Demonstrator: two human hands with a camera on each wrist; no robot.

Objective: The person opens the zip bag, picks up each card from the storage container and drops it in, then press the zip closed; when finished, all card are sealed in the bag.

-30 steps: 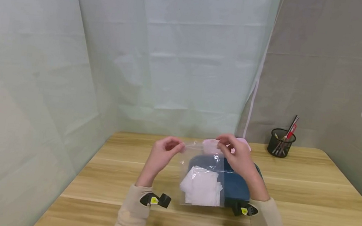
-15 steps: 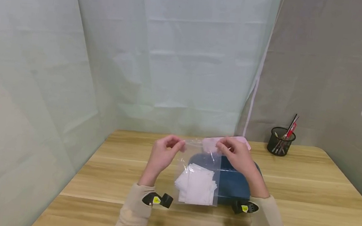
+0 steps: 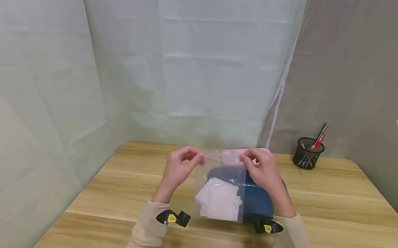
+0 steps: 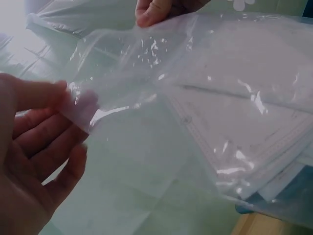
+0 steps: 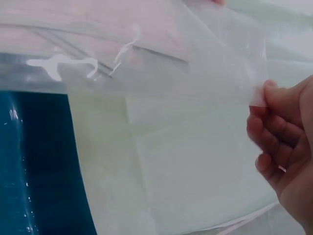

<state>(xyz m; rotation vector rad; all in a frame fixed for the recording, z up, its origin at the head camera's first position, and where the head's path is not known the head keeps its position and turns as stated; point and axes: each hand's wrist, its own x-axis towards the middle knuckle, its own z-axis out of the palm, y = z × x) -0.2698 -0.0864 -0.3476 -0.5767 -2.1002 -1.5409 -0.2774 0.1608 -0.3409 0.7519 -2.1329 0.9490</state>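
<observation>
A clear plastic bag (image 3: 228, 173) hangs between both hands above the table. My left hand (image 3: 178, 170) pinches its upper left corner between thumb and index finger, the other fingers loosely bent. At the opposite upper corner, my right hand (image 3: 265, 174) grips the film the same way. Several flat white square sheets or packets (image 3: 222, 200) lie at the bottom of the bag; the left wrist view shows their layered edges (image 4: 239, 181) through the shiny film. Behind the bag, partly hidden by it, is a glossy dark blue case (image 3: 260, 200), also seen in the right wrist view (image 5: 44, 166).
A flat pink object (image 3: 234, 151) lies at the back of the wooden table (image 3: 130, 210), partly behind the right hand. To its right stands a black mesh pen holder (image 3: 307, 157) with pens and a red tool. Cloth curtains (image 3: 205, 67) enclose the table's back and sides.
The bag swung a little left, then back slightly right, and its lower edge has risen a bit. Both hands keep their pinch and have hardly moved.
</observation>
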